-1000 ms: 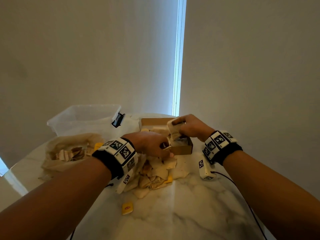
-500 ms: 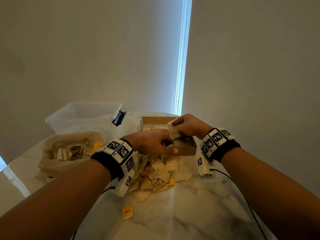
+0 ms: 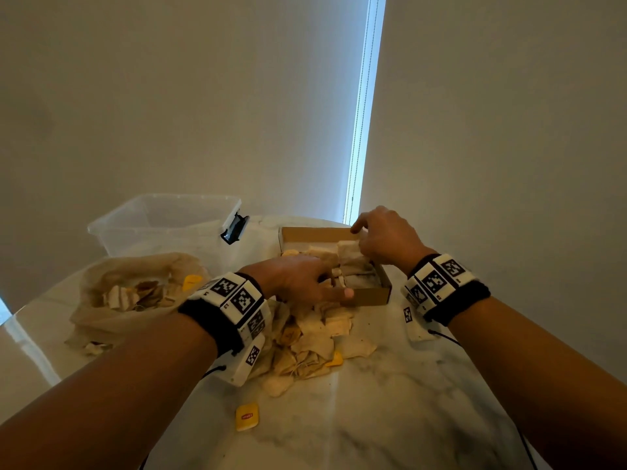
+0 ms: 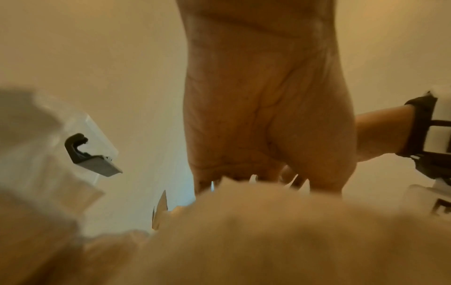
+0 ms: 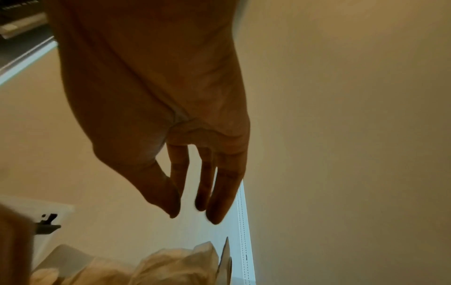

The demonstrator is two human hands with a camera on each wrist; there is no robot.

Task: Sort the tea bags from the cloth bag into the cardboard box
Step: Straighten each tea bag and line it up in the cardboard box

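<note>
The open cardboard box sits mid-table with tea bags standing inside it. My left hand straddles its near left corner. The fingers reach in against the tea bags and the thumb lies straight along the outer front wall. The left wrist view shows only the palm, with the fingertips hidden behind blurred tea bags. My right hand hovers over the box's far right side. Its fingers are straight and hold nothing. The cloth bag lies open at left with tea bags inside.
A loose pile of tea bags lies in front of the box. A yellow tag lies alone nearer to me. A clear plastic bin with a dark latch stands at the back left. The marble table ends near the wall.
My right hand held a tea bag above the box; that bag now stands in the box and the fingers have straightened. My left hand has shifted slightly right along the box front.
</note>
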